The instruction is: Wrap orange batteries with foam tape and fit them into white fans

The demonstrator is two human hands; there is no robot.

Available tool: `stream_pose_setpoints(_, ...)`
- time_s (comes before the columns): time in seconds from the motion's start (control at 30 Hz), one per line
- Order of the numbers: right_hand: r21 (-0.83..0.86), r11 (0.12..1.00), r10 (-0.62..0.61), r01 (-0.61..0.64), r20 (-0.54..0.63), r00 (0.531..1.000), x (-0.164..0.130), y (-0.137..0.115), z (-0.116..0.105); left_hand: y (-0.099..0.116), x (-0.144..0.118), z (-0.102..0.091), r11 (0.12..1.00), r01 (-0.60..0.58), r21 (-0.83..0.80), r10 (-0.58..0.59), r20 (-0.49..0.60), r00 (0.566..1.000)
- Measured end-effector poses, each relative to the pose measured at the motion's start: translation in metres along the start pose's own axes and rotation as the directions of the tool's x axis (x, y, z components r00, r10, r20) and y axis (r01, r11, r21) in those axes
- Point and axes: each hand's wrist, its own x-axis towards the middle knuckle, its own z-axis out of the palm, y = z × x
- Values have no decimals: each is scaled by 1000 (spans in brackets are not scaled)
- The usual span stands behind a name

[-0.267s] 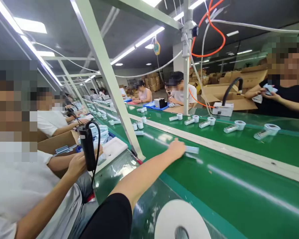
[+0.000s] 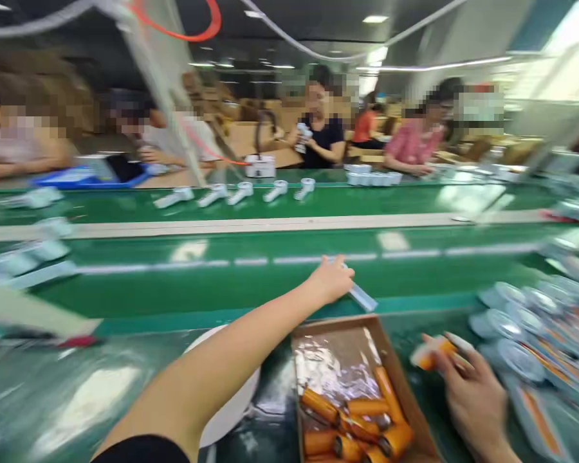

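Head view showed left hand (image 2: 332, 279) clamped on a pale slim strip (image 2: 361, 298) near the green belt's (image 2: 222, 283) edge; right hand (image 2: 468, 392) pinched an orange cylinder (image 2: 431, 354) beside the cardboard box (image 2: 395, 360).

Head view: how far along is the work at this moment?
Done: nothing clearly finished. In hand: the left hand rests on a pale blue strip on the green belt; the right hand holds an orange cell. Left: many orange cells remain in the cardboard box.

The left arm is extending forward with the left hand (image 2: 332, 280) curling closed, while the right hand (image 2: 470, 392) is pinching low.
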Motion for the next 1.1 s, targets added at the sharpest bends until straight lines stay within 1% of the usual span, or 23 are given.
stream_pose_setpoints(0.03, 11, 1000, 15, -15, -11, 1000, -4, 1, -16, 9, 14, -1, 1000, -20, 15, 20, 11, 1000)
stream_pose_setpoints(0.07, 46, 999, 22, -23, 9, 1000, -3, 1, -26, 15, 25, -3, 999, -29, 30, 28, 33, 999)
stream_pose_setpoints(0.1, 95, 995, 15, -19, 45, 999, 1, -2, -29, 17, 34, -6, 998, -33, 46, 30, 63, 998)
stream_pose_setpoints(0.17, 190, 982, -42, 18, 124, 991, 20, -12, -23, 17, 47, -12, 997, -34, 75, 24, 130, 991)
stream_pose_setpoints(0.23, 213, 975, -111, 66, 206, 972, 48, -27, -8, 17, 55, -19, 994, -25, 104, 5, 185, 983)
stream_pose_setpoints(0.3, 150, 983, -149, 106, 315, 937, 78, -39, 11, 18, 60, -24, 992, -15, 126, -13, 221, 975)
stream_pose_setpoints(0.37, -6, 981, -173, 193, 414, 894, 105, -46, 30, 20, 63, -26, 991, -12, 134, -20, 241, 970)
stream_pose_setpoints(0.43, -163, 938, -201, 306, 466, 862, 126, -46, 46, 23, 64, -26, 991, 7, 130, -38, 239, 970)
stream_pose_setpoints(0.5, -261, 880, -231, 396, 493, 839, 138, -41, 58, 25, 66, -26, 992, 59, 113, -83, 225, 971)
stream_pose_setpoints(0.57, -319, 836, -246, 448, 512, 823, 141, -35, 63, 25, 69, -28, 989, 126, 73, -139, 214, 967)
stream_pose_setpoints(0.63, -372, 780, -254, 504, 548, 797, 138, -30, 61, 22, 72, -31, 984, 177, 10, -175, 219, 960)
stream_pose_setpoints(0.77, -409, 660, -244, 630, 677, 694, 131, -28, 46, 13, 74, -34, 970, 210, -126, -182, 206, 961)
stream_pose_setpoints(0.8, -421, 632, -228, 651, 701, 675, 131, -29, 43, 11, 74, -33, 965, 214, -151, -184, 194, 964)
stream_pose_setpoints(0.87, -465, 580, -178, 669, 729, 661, 134, -32, 43, 12, 73, -31, 955, 230, -189, -199, 166, 966)
stream_pose_setpoints(0.93, -516, 533, -113, 671, 743, 660, 139, -33, 49, 17, 73, -29, 944, 253, -213, -225, 149, 963)
stream_pose_setpoints(1.0, -548, 490, -51, 678, 758, 650, 142, -34, 58, 28, 73, -30, 934, 271, -232, -245, 133, 960)
stream_pose_setpoints(1.07, -542, 455, -12, 706, 789, 614, 141, -37, 67, 45, 67, -33, 925, 282, -254, -261, 116, 958)
stream_pose_setpoints(1.1, -521, 442, -2, 730, 814, 582, 139, -40, 70, 54, 61, -36, 920, 291, -263, -272, 105, 957)
